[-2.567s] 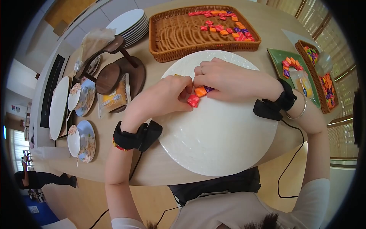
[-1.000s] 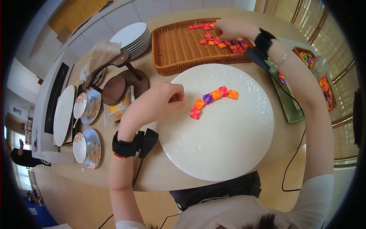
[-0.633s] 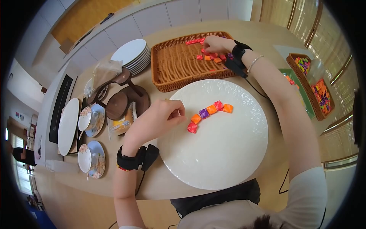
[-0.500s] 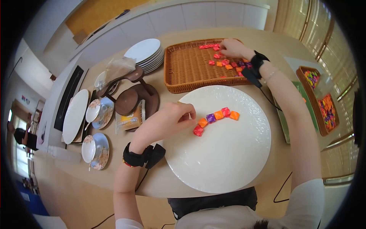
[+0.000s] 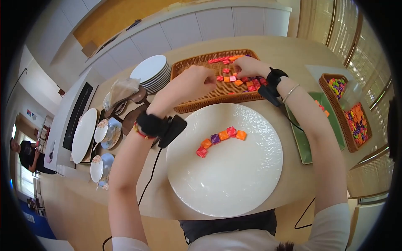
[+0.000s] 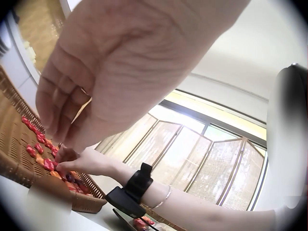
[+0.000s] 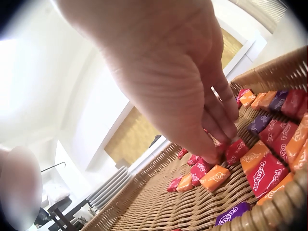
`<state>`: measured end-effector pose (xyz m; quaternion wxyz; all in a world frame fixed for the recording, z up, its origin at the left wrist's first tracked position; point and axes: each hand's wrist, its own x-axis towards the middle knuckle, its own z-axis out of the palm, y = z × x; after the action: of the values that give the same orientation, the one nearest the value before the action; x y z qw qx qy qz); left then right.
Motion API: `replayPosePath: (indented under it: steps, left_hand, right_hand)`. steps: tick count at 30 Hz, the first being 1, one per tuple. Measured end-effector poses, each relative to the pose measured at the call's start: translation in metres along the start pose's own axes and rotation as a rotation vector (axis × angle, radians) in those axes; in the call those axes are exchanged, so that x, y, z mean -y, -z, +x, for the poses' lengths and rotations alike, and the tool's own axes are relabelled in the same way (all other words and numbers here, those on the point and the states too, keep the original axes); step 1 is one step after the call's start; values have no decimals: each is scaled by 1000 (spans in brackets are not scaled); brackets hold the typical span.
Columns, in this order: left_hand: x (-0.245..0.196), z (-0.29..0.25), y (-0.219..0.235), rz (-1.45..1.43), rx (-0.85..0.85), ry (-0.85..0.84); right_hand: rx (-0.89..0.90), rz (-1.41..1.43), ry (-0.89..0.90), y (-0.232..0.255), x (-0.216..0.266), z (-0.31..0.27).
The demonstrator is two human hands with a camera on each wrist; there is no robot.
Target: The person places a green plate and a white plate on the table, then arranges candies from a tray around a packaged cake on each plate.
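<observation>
On the white round plate lies a curved row of several wrapped candies, red, orange and purple. My left hand hovers over the left part of the wicker basket, fingers loosely curled; the left wrist view shows this hand holding nothing. Over the basket's right part, my right hand reaches down among candies. In the right wrist view, the thumb and fingertips of this hand pinch at a red candy, partly hidden by them, with orange, red and purple candies around it.
A green tray and a divided basket of colourful pieces stand at the right. At the left are stacked plates, a dark wooden stand, an oval plate, and cups on saucers. A person stands in the far left background.
Both hands were at the candy row on the plate; the right hand has since moved to the basket. More recently, my left hand went from the plate's left edge up over the basket.
</observation>
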<state>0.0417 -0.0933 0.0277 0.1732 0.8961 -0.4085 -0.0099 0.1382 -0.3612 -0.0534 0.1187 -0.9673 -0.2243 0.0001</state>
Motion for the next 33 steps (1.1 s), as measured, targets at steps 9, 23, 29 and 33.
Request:
replayPosePath:
  steps: [9,23,29,33]
  left_hand:
    - [72,130,-57,162,195,84]
    - [111,157,-95,-56,250,62]
    - [95,136,-70,-12,268,91]
    - [94,124,-66,16,231,114]
  right_hand:
    - [-37,-79,-40,-5,20,5]
    - [52,77,-1,-20,9,17]
    - [95,212,16,-15,8,9]
    - [165,411,-27,0,13,-5]
